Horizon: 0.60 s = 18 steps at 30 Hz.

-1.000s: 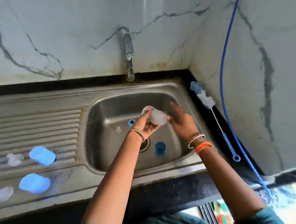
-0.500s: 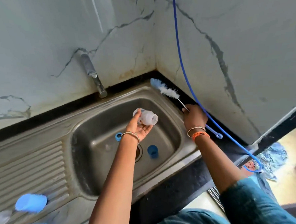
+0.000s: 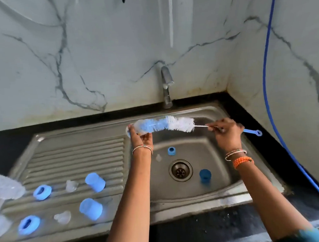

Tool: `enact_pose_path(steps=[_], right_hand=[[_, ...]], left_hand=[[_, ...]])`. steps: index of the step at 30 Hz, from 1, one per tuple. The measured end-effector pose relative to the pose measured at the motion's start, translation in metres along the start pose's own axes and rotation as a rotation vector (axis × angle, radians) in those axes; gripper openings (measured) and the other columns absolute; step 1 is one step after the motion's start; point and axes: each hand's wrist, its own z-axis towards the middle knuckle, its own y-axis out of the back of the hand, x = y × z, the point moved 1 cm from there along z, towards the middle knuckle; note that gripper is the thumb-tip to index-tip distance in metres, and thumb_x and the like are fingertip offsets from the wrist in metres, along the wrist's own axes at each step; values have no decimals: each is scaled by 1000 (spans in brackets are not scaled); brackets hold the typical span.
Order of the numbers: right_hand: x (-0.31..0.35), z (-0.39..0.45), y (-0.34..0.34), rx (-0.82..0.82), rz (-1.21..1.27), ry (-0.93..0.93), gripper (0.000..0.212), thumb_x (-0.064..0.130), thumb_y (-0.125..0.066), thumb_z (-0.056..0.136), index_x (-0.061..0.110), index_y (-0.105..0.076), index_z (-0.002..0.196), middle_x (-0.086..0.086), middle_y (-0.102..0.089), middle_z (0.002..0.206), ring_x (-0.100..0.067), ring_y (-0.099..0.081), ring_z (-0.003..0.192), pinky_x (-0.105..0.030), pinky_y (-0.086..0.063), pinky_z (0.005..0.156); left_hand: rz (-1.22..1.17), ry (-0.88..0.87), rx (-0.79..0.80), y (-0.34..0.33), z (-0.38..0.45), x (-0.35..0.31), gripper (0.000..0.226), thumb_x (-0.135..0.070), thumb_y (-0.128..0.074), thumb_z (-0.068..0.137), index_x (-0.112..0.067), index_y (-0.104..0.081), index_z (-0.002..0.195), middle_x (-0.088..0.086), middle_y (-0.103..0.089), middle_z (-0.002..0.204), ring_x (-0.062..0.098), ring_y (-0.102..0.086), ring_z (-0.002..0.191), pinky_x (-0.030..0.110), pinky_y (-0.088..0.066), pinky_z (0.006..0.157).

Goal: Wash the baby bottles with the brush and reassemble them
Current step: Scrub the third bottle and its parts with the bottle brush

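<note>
Left hand [image 3: 141,138] grips clear bottle [image 3: 137,127] steady over sink [image 3: 210,194]; right hand [image 3: 227,134] pinches bottle brush [image 3: 166,124] wire, bristles entering mouth to scrub.

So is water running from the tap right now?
No, the tap above the sink shows no stream of water, while the brush enters the bottle.
</note>
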Motion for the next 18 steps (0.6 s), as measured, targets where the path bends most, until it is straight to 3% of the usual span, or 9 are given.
enact_pose_path(steps=[5, 10, 14, 18], right_hand=[[18, 6, -8, 25, -59, 89, 12, 11, -74, 78, 21, -77, 84, 2, -63, 84, -26, -59, 91, -28, -13, 80], [33, 2, -13, 22, -145, 114, 12, 13, -72, 80, 23, -77, 84, 2, -66, 86, -25, -57, 92, -28, -11, 74], [48, -9, -17, -101, -202, 264, 15, 10, -72, 73, 23, -77, 77, 1, -61, 73, -30, -57, 79, -27, -9, 69], [61, -16, -11, -251, -244, 390, 14, 12, -70, 69, 22, -77, 76, -1, -52, 66, -29, -55, 68, -33, -19, 72]], left_hand=[[6, -107, -74, 19, 0, -42, 33, -48, -56, 89, -15, -50, 92, 7, -55, 91, 14, -56, 77, 24, -52, 62], [59, -190, -84, 32, -7, -54, 53, -43, -61, 87, -10, -49, 126, 12, -58, 113, 16, -61, 80, 24, -56, 57], [101, -206, -81, 32, -12, -47, 57, -38, -63, 87, -8, -43, 131, 15, -58, 116, 23, -62, 87, 31, -58, 52], [155, -140, -26, 36, -9, -45, 61, -39, -64, 87, -7, -41, 133, 17, -56, 126, 24, -63, 90, 39, -58, 61]])
